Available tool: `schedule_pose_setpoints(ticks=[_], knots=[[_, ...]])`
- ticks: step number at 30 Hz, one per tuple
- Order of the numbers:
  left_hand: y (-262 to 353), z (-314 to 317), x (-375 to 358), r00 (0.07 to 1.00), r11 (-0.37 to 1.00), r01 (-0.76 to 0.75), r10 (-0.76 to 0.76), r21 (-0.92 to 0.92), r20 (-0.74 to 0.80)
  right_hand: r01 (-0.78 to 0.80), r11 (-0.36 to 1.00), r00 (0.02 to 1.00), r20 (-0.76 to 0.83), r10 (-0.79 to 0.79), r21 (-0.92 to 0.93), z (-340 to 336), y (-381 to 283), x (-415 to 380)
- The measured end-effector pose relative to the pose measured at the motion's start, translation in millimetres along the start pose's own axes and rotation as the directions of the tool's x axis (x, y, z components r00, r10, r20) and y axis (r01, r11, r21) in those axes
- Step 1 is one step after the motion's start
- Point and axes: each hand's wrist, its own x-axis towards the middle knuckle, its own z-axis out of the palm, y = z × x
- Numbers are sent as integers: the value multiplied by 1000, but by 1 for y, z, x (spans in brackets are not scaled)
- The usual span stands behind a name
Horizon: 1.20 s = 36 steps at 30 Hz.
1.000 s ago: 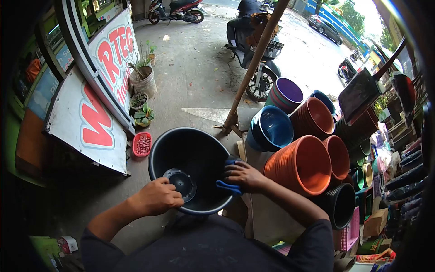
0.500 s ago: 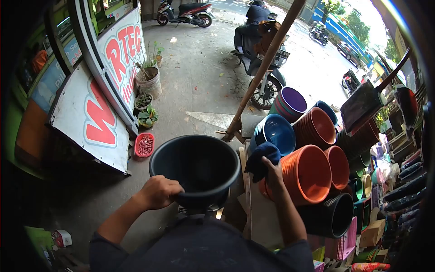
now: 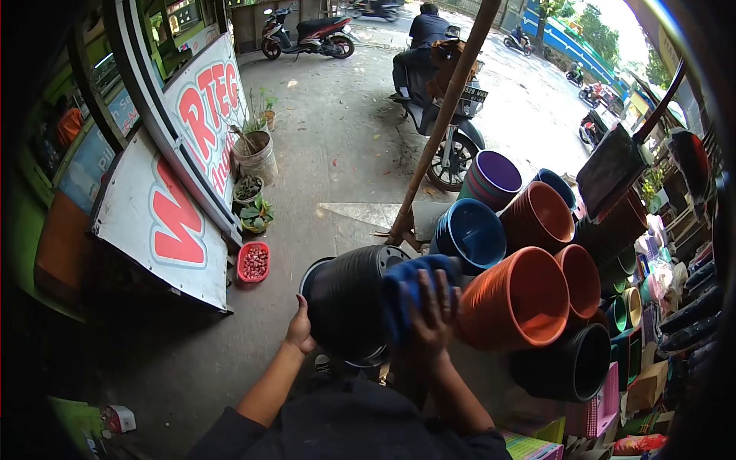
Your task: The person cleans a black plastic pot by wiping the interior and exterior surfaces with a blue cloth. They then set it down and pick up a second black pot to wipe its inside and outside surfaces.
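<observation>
A black plant pot (image 3: 349, 295) is tipped on its side in front of me, its base with holes turned to the right. My left hand (image 3: 301, 330) grips it at the rim side, thumb up along the outside. A dark blue cloth (image 3: 406, 295) lies against the base end of the pot. My right hand (image 3: 432, 314) presses the cloth there, fingers spread over it and a little blurred. To the right of that hand stands a stack of orange pots (image 3: 521, 299).
Blue pots (image 3: 471, 234), a purple pot (image 3: 497, 172) and a black pot (image 3: 575, 364) crowd the right side. A bamboo pole (image 3: 441, 130) slants up beyond them. A sign board (image 3: 165, 222) and a red basket (image 3: 253, 262) are at left; a person sits on a motorbike (image 3: 445, 107) ahead.
The pot has turned from mouth toward me to lying sideways with its base to the right. My right hand has brought the cloth leftward onto it. My left hand has shifted its grip.
</observation>
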Motion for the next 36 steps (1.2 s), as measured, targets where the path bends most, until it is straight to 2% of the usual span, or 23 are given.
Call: schedule_pose_setpoints(ticks=[1, 2, 4, 6, 8, 11, 12, 14, 15, 17, 19, 20, 22, 24, 26, 28, 29, 30, 31, 32, 33, 34, 36], knots=[[-7, -2, 5, 999, 1000, -1, 1, -3, 32, 28, 999, 977, 213, -20, -35, 9, -7, -5], [-12, 0, 7, 999, 1000, 6, -6, -9, 41, -13, 998, 898, 440, -18, 69, 45, 2, -22], [-20, 4, 7, 991, 998, 14, -6, -66, 132, -4, 996, 892, 450, -34, 84, 47, 2, -25], [-19, -2, 4, 996, 998, -7, 13, -59, 91, -208, 950, 931, 345, 119, 233, 53, 25, -27], [-16, -3, -3, 999, 998, -36, 38, -55, 36, -250, 915, 968, 80, 236, 316, 29, 32, -1], [-6, 6, -9, 997, 998, -66, 65, 18, 39, -111, 967, 983, -120, 141, 228, 19, 31, 9], [-5, 9, -8, 996, 996, -80, 78, 48, 35, -11, 986, 998, 67, -1, 169, 18, 25, 6], [-4, 14, -8, 995, 993, -96, 94, 75, 35, 144, 974, 853, 477, -211, 173, 34, 0, -2], [-4, 15, -10, 990, 970, -144, 139, 198, 40, 147, 974, 853, 476, -214, 173, 42, -8, -9], [-8, 5, -3, 980, 928, -198, 190, 316, 56, 305, 907, 674, 607, -420, 290, 57, -17, -18], [-17, -23, 11, 913, 673, -409, 307, 616, 270, 352, 882, 619, 629, -470, 313, 62, -24, -11], [-14, -31, 10, 912, 674, -410, 306, 615, 272, 395, 854, 560, 648, -516, 339, 64, -24, -4], [1, -21, -1, 957, 645, -266, 85, 717, 278, 284, 874, 498, 719, -486, 394, 61, -14, 25], [6, -22, -5, 968, 690, -241, 115, 683, 225, 176, 899, 514, 741, -432, 402, 56, 2, 50], [17, -8, -15, 975, 733, -220, 142, 644, 170, 26, 909, 621, 706, -341, 416, 63, 34, 65], [47, 51, -46, 928, 658, -371, 236, 655, 288, -451, 595, 649, 702, -293, 665, 88, 88, 67], [54, 70, -56, 925, 693, -379, 258, 613, 280, -760, 287, 553, 813, -184, 583, 90, 107, 63], [55, 65, -55, 923, 691, -384, 266, 612, 278, -915, -84, 402, 905, -136, 394, 93, 123, 57], [55, 54, -52, 942, 820, -335, 275, 464, 194, -827, -478, 433, 878, -204, 297, 102, 138, 43], [55, 45, -46, 956, 912, -291, 269, 290, 113, -808, -506, 444, 876, -188, 301, 114, 161, 21], [53, 39, -36, 958, 960, -271, 262, 65, 117, -725, -557, 557, 821, -128, 405, 118, 157, 2], [54, 48, -33, 952, 955, -290, 282, 59, 116, -629, -599, 655, 752, -67, 495, 123, 149, -17], [50, 77, -25, 928, 921, -339, 362, -193, 94, -462, -673, 670, 725, 162, 577, 138, 105, -51]])
